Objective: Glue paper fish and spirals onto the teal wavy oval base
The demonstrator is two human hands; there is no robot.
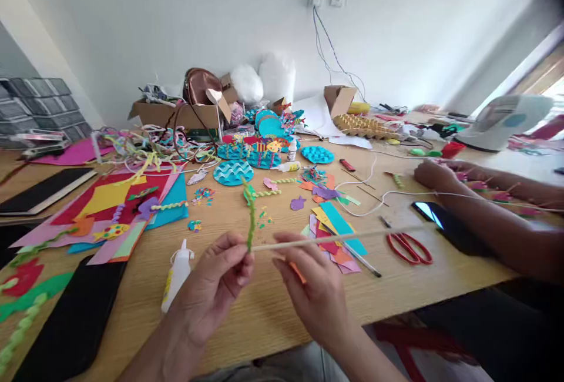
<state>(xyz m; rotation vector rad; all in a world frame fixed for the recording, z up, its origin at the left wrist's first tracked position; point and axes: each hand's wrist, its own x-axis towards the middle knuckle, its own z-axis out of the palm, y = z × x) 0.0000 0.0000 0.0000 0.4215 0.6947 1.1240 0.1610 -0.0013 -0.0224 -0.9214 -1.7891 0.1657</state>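
My left hand (227, 270) is closed in a pinch on a fuzzy green pipe cleaner (252, 217) that stands upright from the fingertips. From that same pinch a long, straight, cream pipe cleaner (361, 234) runs off to the right. My right hand (311, 285) has the cream strand running between its loosely curled fingers, with the thumb lower and apart. A white glue bottle (178, 273) lies beside my left wrist. Paper scraps (341, 255) and a pen (363, 261) are beyond my right hand. Small coloured bits (264, 217) lie behind the green strand.
Red-handled scissors (409, 248) and a phone (427, 214) lie at right, near a co-worker's arms (476, 205). Coloured sheets (106, 200) and a black case (74, 317) are at left. Blue decorated discs (233, 172), tangled pipe cleaners and a cardboard box (161, 114) stand farther back. A white cable (374, 164) crosses the table.
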